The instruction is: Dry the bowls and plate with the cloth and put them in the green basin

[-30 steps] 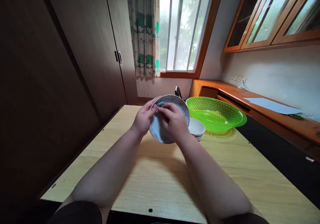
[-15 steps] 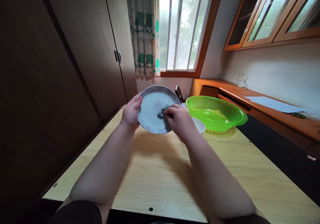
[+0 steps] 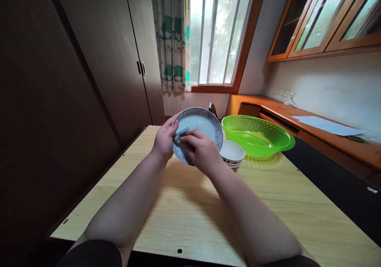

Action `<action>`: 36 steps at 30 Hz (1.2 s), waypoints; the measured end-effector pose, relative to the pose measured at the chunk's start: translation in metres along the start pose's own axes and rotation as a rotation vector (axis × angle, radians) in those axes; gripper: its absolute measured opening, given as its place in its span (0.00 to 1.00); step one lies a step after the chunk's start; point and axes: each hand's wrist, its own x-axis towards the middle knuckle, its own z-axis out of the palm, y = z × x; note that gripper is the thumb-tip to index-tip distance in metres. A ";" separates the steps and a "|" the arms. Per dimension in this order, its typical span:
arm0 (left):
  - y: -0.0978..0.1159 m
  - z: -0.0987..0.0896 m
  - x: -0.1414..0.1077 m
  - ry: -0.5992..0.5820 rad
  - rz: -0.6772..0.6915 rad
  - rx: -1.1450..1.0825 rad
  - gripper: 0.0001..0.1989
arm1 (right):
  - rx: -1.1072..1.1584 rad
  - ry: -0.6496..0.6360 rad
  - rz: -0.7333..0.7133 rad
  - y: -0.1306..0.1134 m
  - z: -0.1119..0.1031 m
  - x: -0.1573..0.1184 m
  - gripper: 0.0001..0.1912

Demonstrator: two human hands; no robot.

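Currently, the left grip (image 3: pixel 164 140) is clasping the left side of a tilted plate (image 3: pixel 206 126) above the table (image 3: pixel 175 211), toward its far edge, while the right grip (image 3: pixel 203 151) is pinching a grey cloth (image 3: pixel 177 137) against it, just beside the left grip.

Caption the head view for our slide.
Left hand grips a patterned plate; right hand holds grey cloth against it, near stacked bowls and a green basin.

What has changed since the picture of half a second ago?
The patterned plate and left hand shifted right and slightly down; the right hand moved the gray cloth from near the plate's middle to its left side. Both grips, the green basin and stacked bowls stayed.
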 end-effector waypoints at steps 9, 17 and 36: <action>0.014 0.002 -0.004 -0.052 0.027 -0.020 0.23 | -0.356 0.263 0.311 0.026 -0.028 0.003 0.12; 0.000 0.005 -0.005 0.054 0.058 0.022 0.20 | -0.075 -0.060 -0.060 0.000 -0.008 0.001 0.11; -0.009 0.011 -0.012 -0.012 -0.002 0.020 0.20 | -0.259 0.188 0.261 0.037 -0.027 0.006 0.12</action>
